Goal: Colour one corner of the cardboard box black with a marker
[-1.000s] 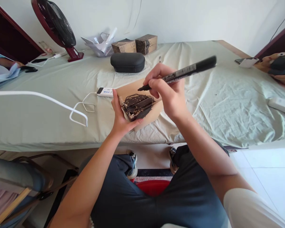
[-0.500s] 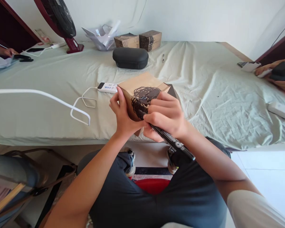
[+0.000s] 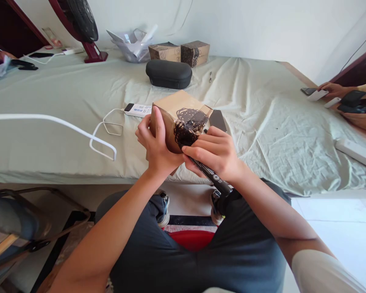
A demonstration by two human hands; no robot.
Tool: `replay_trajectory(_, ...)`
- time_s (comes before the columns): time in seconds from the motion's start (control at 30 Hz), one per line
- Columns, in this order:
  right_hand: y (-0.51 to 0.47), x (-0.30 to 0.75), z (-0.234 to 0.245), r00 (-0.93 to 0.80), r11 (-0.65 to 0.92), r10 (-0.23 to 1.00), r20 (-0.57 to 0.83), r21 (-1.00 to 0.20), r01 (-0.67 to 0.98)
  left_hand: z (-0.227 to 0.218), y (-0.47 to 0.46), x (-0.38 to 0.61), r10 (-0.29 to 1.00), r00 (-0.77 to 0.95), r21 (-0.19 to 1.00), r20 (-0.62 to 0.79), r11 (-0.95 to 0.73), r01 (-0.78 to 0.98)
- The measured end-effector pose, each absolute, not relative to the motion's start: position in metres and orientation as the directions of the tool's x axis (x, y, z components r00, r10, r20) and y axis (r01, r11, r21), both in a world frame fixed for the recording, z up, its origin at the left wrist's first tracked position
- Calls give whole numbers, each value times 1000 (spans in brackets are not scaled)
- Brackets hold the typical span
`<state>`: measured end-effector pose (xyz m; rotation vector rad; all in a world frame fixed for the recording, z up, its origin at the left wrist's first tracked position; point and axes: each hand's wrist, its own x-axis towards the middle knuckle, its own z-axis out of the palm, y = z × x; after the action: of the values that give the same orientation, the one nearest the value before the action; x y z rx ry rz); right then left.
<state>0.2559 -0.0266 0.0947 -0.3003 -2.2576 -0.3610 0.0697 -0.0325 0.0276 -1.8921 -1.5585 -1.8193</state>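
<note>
A brown cardboard box (image 3: 173,100) is held tilted above the cloth near the table's front edge. My left hand (image 3: 155,142) grips its left side, thumb along the upper edge. Black scribbles (image 3: 191,122) cover part of the box, dense on the side facing me. My right hand (image 3: 215,152) is closed around a black marker pen (image 3: 210,173), its tip end at the scribbled side and its back end toward my lap. The exact tip is hard to make out. Behind the box lies a dark flat phone-like object (image 3: 218,120), partly hidden.
A black zip case (image 3: 168,74) lies beyond the box, with two cardboard boxes (image 3: 195,53) and a clear plastic basket (image 3: 133,48) behind. A white power bank (image 3: 137,110) with a white cable (image 3: 49,117) lies left. A fan (image 3: 94,53) stands back left. Other people's hands (image 3: 338,90) work at right.
The box has turned and tilted slightly in my left hand, showing more of its blackened side. My right hand and the marker have shifted slightly; the marker's back end has swung left and up.
</note>
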Motion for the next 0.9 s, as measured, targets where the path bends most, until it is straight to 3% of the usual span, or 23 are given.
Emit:
replay_trajectory(0.2,-29,254,96,-658,923,120,743,160,349,30,-35,70,589,-235,550,773,-438,711)
replay_trajectory(0.37,-28,253,93,-652,921,146,744,138,365,31,-35,71,632,-261,623,730,-457,635)
replay_trajectory(0.53,-28,252,94,-602,919,152,784,112,378,31,-35,71,590,-227,544,775,-439,715)
replay_trajectory(0.8,-27,251,92,-533,903,224,816,32,429,29,-34,69,597,-187,544,780,-499,675)
replay_trajectory(0.9,-27,249,94,-485,907,195,853,31,419,31,-37,70,588,-175,518,790,-487,703)
